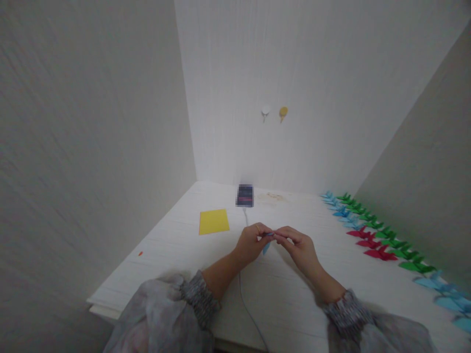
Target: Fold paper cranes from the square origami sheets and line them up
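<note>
A small blue paper piece (268, 241) is pinched above the counter (184, 245) between the left hand (251, 243) and the right hand (299, 246), both closed on it. A crease may be misaligned if the thin paper is allowed to slip.

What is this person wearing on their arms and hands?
Both arms wear loose, sheer greyish sleeves with a faint mottled print, gathered into darker, patterned elastic cuffs at the wrists. The left hand has a thin gold-coloured ring on one finger. The right hand is bare, with no ring or watch showing.
</note>
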The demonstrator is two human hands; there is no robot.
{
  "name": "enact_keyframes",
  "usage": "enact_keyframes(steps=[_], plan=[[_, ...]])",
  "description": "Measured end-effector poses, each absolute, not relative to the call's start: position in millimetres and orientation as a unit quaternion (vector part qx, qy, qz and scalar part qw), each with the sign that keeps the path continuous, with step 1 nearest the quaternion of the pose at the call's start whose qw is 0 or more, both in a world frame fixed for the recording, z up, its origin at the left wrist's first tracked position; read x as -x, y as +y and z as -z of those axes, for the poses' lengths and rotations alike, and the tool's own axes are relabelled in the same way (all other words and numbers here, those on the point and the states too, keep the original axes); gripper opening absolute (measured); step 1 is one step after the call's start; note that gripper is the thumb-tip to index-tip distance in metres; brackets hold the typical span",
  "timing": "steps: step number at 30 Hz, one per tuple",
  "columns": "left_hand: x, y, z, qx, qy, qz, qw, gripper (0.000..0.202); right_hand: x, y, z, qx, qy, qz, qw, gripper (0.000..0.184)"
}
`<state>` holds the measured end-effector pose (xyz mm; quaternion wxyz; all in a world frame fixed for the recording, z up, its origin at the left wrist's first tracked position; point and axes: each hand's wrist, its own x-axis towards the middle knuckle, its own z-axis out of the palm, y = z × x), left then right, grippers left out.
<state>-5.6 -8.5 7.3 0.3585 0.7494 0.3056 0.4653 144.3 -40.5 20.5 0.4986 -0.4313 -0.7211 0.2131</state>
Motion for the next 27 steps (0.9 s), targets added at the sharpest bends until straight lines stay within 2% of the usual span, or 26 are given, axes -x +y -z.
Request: enact_keyframes(steps=[8, 17, 27], plan=[[7.4, -10.7, -11.7, -0.771, 0.29, -0.471, 0.316, 0.017, -140.5, -42.3, -20.9, 0.434, -0.728, -0.18, 0.5, 0.012], [7.1, -9.3, -7.5, -0.793, 0.286, -0.438, 0.314, 0.015, -144.5, -40.7, -9.5, 0.441, -0.731, -0.157, 0.497, 0.011], [2.0, -6.6, -1.4, -0.706, 0.354, -0.458, 0.408, 0.023, -149.4, -38.9, -16.1, 0.427, -0.704, -0.259, 0.505, 0.021]])
